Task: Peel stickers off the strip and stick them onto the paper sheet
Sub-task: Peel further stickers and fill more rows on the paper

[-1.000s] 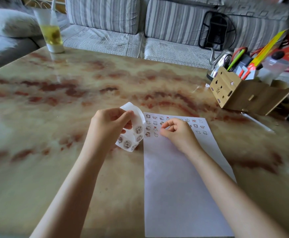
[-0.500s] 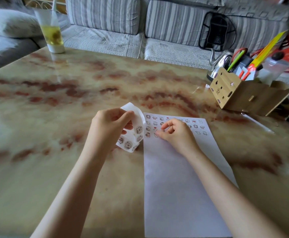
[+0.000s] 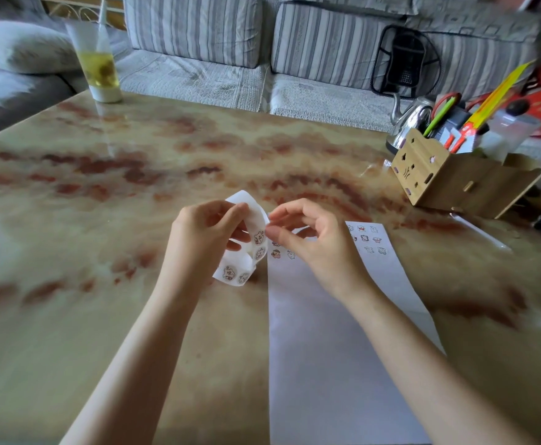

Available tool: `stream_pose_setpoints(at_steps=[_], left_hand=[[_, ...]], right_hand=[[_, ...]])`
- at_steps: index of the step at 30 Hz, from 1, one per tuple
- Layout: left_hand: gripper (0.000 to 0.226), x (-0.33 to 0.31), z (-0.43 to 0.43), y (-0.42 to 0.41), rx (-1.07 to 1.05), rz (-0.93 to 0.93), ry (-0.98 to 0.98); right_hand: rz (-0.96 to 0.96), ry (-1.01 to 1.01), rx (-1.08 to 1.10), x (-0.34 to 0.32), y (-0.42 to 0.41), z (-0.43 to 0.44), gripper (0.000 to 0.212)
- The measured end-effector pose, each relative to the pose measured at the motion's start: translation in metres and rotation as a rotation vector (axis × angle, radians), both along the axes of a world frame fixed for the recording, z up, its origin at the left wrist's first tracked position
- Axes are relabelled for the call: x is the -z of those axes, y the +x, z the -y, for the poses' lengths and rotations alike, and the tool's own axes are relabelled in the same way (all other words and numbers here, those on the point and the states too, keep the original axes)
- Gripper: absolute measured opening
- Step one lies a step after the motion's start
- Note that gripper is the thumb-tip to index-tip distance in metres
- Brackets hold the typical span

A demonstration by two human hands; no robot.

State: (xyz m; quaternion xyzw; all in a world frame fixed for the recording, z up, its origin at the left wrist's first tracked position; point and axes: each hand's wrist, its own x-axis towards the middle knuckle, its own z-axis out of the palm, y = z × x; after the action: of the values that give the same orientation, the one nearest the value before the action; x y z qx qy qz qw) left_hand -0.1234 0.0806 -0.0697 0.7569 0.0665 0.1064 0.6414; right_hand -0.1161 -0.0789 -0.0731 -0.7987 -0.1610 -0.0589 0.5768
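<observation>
Sticker strip point(image 3: 255, 220), one, showing four stickers point(image 3: 229, 273), curled and gripped by the left hand point(image 3: 205, 242); right hand point(image 3: 317, 248) at its edge, fingertips nearly together, grasp unclear; one paper sheet point(image 3: 327, 348) flat beneath.

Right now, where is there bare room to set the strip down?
Widest bare table lies left of the left hand, back to the glass at the far corner. The near half of the paper sheet is bare. Crowded: the sheet's top, with stickers and the right hand, and far right by the wooden organizer.
</observation>
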Motion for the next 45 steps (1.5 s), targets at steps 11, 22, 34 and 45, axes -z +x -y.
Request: stream_pose_setpoints(at_steps=[11, 22, 34, 45], left_hand=[[0.033, -0.0009, 0.0003, 0.0019, 0.059, -0.001, -0.100], [0.021, -0.0006, 0.0023, -0.0001, 0.157, 0.000, -0.045], [0.026, -0.0018, 0.0038, -0.0016, 0.188, -0.010, -0.048], [0.016, -0.0002, 0.0043, -0.0027, 0.149, -0.035, 0.043]], right_hand=[[-0.012, 0.078, 0.017, 0.0004, 0.0013, -0.0064, 0.017], [-0.025, 0.127, 0.041, 0.0042, 0.0020, -0.0042, 0.012], [-0.016, 0.103, 0.041, 0.0004, 0.0017, -0.0025, 0.013], [0.016, -0.041, 0.000, -0.0046, -0.0032, 0.0001, 0.015]])
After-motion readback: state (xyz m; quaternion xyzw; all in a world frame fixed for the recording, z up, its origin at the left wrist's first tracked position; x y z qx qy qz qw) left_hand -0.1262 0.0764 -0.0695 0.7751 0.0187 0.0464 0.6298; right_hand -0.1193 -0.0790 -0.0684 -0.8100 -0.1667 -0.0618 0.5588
